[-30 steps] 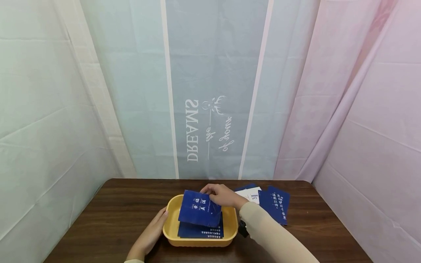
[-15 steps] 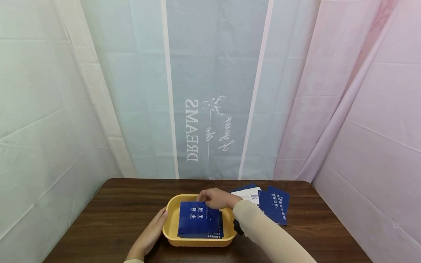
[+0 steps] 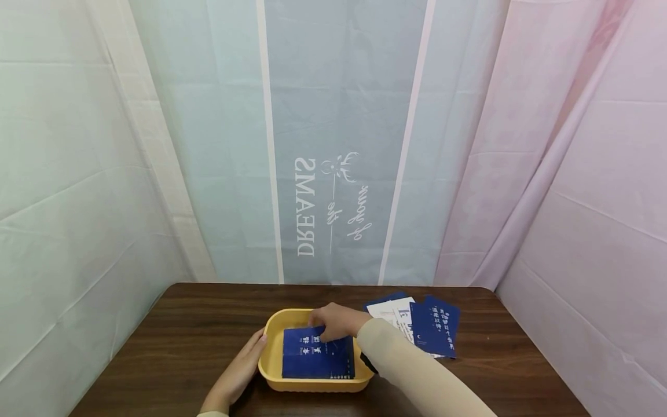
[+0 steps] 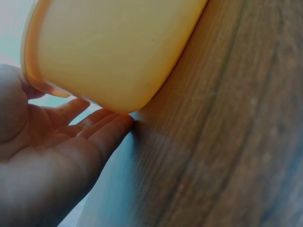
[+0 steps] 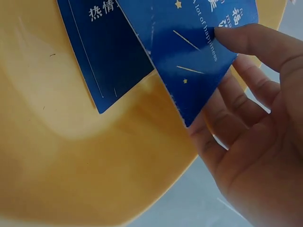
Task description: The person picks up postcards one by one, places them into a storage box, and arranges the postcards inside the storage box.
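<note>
A yellow plastic basin (image 3: 268,369) stands on the table with blue cards lying in it. My left hand (image 3: 241,364) holds its left side, thumb at the rim. In the left wrist view, the fingers (image 4: 111,135) rest against the outer wall. My right hand (image 3: 339,320) reaches over the basin and pinches a blue printed card (image 5: 189,52) between thumb and fingers. White characters and small gold stars show on that card. Beneath it, another blue card (image 5: 106,56) lies in the basin, partly covered.
Right of the basin, several blue and white cards (image 3: 435,327) lie overlapping on the dark wooden table (image 3: 208,318). A pale printed curtain (image 3: 333,116) hangs behind the table, with white cloth (image 3: 589,243) at the sides. A dark band circles the right wrist.
The right hand has lowered the blue card from a tilt above the basin onto the cards inside, moving slightly left and toward the body. The left hand stays at the basin's side.
</note>
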